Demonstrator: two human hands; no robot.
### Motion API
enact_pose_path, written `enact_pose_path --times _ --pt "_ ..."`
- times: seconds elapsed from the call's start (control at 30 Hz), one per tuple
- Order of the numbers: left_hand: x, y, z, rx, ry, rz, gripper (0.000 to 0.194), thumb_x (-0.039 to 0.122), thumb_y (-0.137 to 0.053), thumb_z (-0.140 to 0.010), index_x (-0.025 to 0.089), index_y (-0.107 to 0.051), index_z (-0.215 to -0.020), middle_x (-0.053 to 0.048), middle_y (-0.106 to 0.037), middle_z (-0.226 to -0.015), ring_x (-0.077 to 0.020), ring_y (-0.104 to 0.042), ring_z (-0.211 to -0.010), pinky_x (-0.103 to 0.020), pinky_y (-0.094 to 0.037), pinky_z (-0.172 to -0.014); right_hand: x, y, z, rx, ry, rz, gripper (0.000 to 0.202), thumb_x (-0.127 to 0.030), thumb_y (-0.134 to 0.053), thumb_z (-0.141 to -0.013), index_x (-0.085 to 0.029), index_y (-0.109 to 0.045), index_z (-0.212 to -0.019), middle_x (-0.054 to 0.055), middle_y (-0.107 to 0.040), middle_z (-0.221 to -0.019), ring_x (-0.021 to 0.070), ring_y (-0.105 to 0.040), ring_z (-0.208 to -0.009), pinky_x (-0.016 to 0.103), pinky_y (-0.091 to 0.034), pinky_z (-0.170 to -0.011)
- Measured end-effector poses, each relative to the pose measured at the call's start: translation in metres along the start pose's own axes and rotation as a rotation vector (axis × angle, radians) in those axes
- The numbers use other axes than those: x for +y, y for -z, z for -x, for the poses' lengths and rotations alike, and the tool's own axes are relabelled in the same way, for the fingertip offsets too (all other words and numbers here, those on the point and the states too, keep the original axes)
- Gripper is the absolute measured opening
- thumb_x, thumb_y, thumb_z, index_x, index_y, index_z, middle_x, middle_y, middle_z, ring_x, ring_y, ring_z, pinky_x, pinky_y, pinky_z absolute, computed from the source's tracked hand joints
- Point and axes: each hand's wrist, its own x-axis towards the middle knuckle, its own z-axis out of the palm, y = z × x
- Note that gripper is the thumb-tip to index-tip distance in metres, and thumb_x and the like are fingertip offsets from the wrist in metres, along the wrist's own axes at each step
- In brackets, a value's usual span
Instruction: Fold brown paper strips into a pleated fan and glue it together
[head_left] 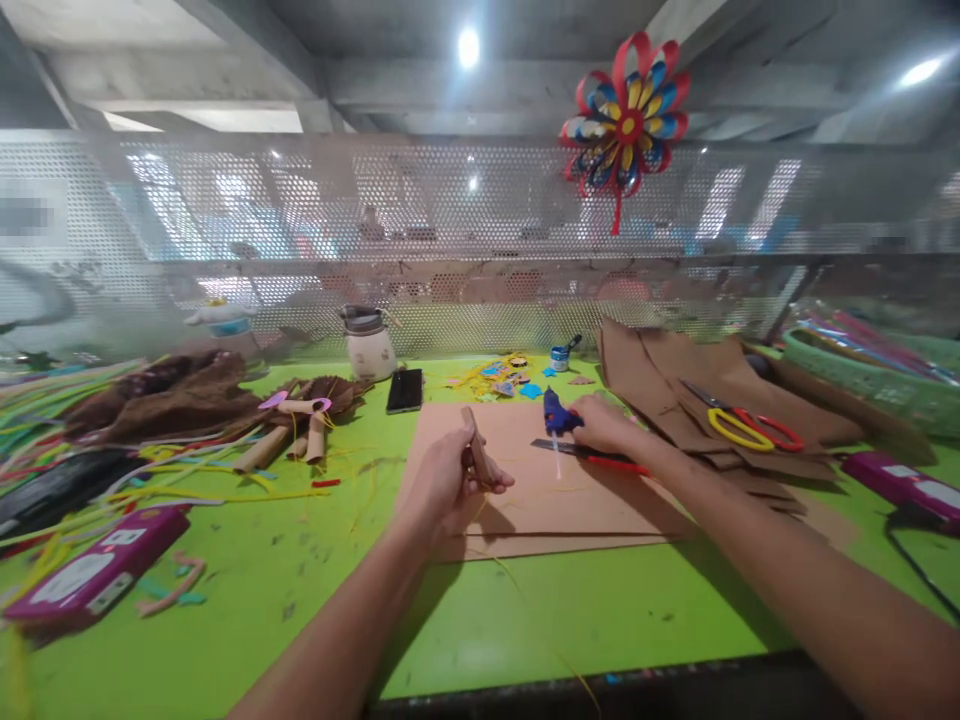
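My left hand (469,470) is closed around a narrow piece of rolled or folded brown paper (478,450), held tilted above the cardboard sheet (517,510). My right hand (600,425) reaches farther out, its fingers closed on a blue glue gun (556,412). A whitish stick (557,458) hangs below the gun. Just under that hand, a dark-bladed tool with a red handle (611,463) lies on the cardboard; its kind is not clear. Thin yellow strands (506,570) trail below my left hand.
On the left are brown paper rolls (296,435), colored strips and a purple box (105,560). A phone (405,391), a jar (370,345) and small cut-outs (510,378) stand behind. To the right are brown paper sheets (675,385), yellow-red scissors (750,425) and a green basket (862,370).
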Motion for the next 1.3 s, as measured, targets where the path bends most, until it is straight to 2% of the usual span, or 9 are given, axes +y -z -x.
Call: enact_pose_path --times 0.23,0.37,0.47,0.53,0.6,0.67,0.8,1.1,1.3 --pt "-0.006 0.003 -0.003 -0.054 0.000 0.063 0.020 0.028 -0.040 -0.083 0.013 -0.051 -0.074 -0.011 -0.063 -0.050 -0.0238 -0.066 -0.053 -0.028 -0.048 -0.048 0.006 -0.021 -0.009 0.019 -0.020 0.054 0.029 -0.025 -0.064 -0.069 -0.009 -0.068 -0.093 0.019 -0.061 -0.101 0.0283 -0.054 -0.096 0.032 -0.037 -0.079" --pt "-0.005 0.006 -0.005 -0.105 0.019 0.067 0.021 0.024 -0.038 -0.082 0.013 -0.053 -0.072 -0.013 -0.065 -0.053 -0.0244 -0.067 -0.057 -0.029 -0.049 -0.050 0.006 -0.009 -0.011 0.060 -0.033 -0.023 0.029 -0.028 -0.067 -0.065 -0.010 -0.067 -0.087 0.018 -0.060 -0.104 0.0264 -0.055 -0.095 0.031 -0.038 -0.080" --pt "-0.002 0.005 -0.004 -0.132 0.022 0.085 0.025 0.023 -0.036 -0.083 0.011 -0.054 -0.071 -0.014 -0.065 -0.053 -0.0244 -0.067 -0.057 -0.028 -0.049 -0.050 0.004 0.012 0.000 0.106 -0.041 -0.130 0.033 -0.026 -0.061 -0.070 -0.008 -0.063 -0.098 0.017 -0.061 -0.104 0.0245 -0.056 -0.093 0.031 -0.041 -0.079" --pt "-0.001 0.003 -0.003 -0.128 0.031 0.094 0.028 0.023 -0.035 -0.084 0.010 -0.054 -0.069 -0.015 -0.064 -0.052 -0.0238 -0.066 -0.055 -0.028 -0.049 -0.050 0.000 0.029 0.018 0.088 -0.016 -0.275 0.033 -0.028 -0.052 -0.077 -0.010 -0.060 -0.103 0.012 -0.065 -0.096 0.0203 -0.060 -0.082 0.029 -0.045 -0.071" --pt "0.000 0.001 -0.001 -0.124 0.040 0.100 0.029 0.023 -0.035 -0.085 0.010 -0.053 -0.066 -0.016 -0.064 -0.053 -0.0235 -0.066 -0.054 -0.028 -0.049 -0.051 -0.008 0.043 0.043 -0.054 0.094 -0.784 0.034 -0.030 -0.052 -0.077 -0.012 -0.059 -0.105 0.013 -0.066 -0.092 0.0216 -0.062 -0.079 0.033 -0.047 -0.068" --pt "0.000 0.000 0.000 -0.127 0.041 0.098 0.029 0.023 -0.037 -0.085 0.010 -0.053 -0.065 -0.016 -0.065 -0.055 -0.0242 -0.066 -0.056 -0.030 -0.051 -0.053 -0.019 0.054 0.067 -0.239 0.186 -1.010 0.031 -0.032 -0.053 -0.079 -0.015 -0.062 -0.104 0.012 -0.066 -0.091 0.0229 -0.062 -0.082 0.036 -0.047 -0.074" --pt "-0.003 0.003 -0.002 -0.139 0.039 0.071 0.026 0.027 -0.039 -0.085 0.010 -0.054 -0.071 -0.017 -0.066 -0.061 -0.0249 -0.067 -0.058 -0.032 -0.052 -0.055 -0.038 0.059 0.096 -0.426 0.283 -0.951 0.027 -0.036 -0.056 -0.081 -0.021 -0.067 -0.100 0.010 -0.067 -0.087 0.0229 -0.061 -0.082 0.032 -0.047 -0.069" --pt "-0.011 0.003 -0.006 -0.041 0.000 0.042 0.021 0.033 -0.045 -0.083 0.014 -0.049 -0.073 -0.005 -0.060 -0.058 -0.0216 -0.065 -0.054 -0.034 -0.053 -0.056 -0.031 0.039 0.100 -0.363 0.292 -0.804 0.034 -0.042 -0.048 -0.087 -0.017 -0.067 -0.102 0.010 -0.066 -0.096 0.0184 -0.059 -0.080 0.024 -0.046 -0.062" --pt "-0.012 0.003 -0.004 -0.074 0.008 -0.043 0.023 0.039 -0.051 -0.081 0.017 -0.046 -0.076 -0.001 -0.059 -0.061 -0.0213 -0.066 -0.056 -0.033 -0.052 -0.057 -0.031 0.039 0.101 -0.388 0.247 -0.778 0.039 -0.047 -0.049 -0.086 -0.017 -0.066 -0.103 0.009 -0.065 -0.093 0.0188 -0.058 -0.081 0.024 -0.046 -0.062"
